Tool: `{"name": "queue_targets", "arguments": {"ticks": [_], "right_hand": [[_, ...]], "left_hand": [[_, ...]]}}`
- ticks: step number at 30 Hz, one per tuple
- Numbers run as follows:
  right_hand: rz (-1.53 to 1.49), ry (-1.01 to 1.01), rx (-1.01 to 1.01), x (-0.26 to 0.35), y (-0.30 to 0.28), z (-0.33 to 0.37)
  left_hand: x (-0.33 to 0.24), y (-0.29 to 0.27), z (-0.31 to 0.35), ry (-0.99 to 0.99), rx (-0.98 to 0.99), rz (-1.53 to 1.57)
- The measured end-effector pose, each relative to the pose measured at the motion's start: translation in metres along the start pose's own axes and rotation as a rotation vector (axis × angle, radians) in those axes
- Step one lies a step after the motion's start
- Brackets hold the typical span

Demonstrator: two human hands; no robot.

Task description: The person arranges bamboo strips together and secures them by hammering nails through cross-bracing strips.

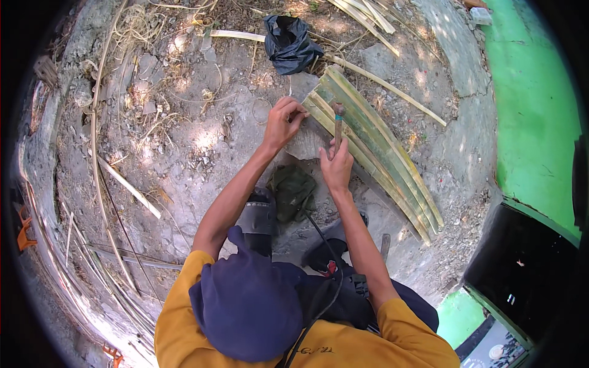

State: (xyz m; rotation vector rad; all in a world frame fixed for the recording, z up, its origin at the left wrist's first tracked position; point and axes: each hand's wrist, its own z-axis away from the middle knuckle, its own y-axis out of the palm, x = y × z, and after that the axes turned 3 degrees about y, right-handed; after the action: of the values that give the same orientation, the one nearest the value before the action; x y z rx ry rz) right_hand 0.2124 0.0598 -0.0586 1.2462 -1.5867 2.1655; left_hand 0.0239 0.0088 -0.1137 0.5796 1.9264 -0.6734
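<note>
Fastening of the fanned bamboo slats (381, 144), laid on the ground ahead and to the right, seems to be in hand; a careful, well-aimed tap is probably called for next. The hammer (338, 127) is gripped by the closed right hand (337, 165); the slats' left end is met by the left hand's (283, 122) bunched fingertips (whether anything is pinched there cannot be told).

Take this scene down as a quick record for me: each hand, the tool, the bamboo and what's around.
left hand: at the upper-left end of the bamboo slats; whether it pinches anything is unclear
right hand: gripping the hammer by its handle
hammer: head pointing away from the person
bamboo: slats side by side, slanting toward lower right
beyond slats: black plastic bag
far right: green wall
</note>
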Motion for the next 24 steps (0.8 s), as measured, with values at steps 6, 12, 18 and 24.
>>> {"name": "queue_targets", "arguments": {"ticks": [6, 12, 18, 24], "right_hand": [[0.126, -0.008, 0.072, -0.016, -0.011, -0.025], [0.143, -0.091, 0.073, -0.022, -0.01, -0.026], [0.223, -0.224, -0.072, -0.024, -0.019, -0.019], [0.077, 0.173, -0.167, -0.023, -0.039, 0.036]], "left_hand": [[0.001, 0.001, 0.002, -0.001, -0.008, -0.01], [-0.003, 0.002, 0.001, -0.009, -0.006, -0.004], [-0.009, 0.0, -0.001, -0.019, 0.024, -0.002], [-0.01, -0.004, 0.0, -0.069, 0.029, -0.003]]}}
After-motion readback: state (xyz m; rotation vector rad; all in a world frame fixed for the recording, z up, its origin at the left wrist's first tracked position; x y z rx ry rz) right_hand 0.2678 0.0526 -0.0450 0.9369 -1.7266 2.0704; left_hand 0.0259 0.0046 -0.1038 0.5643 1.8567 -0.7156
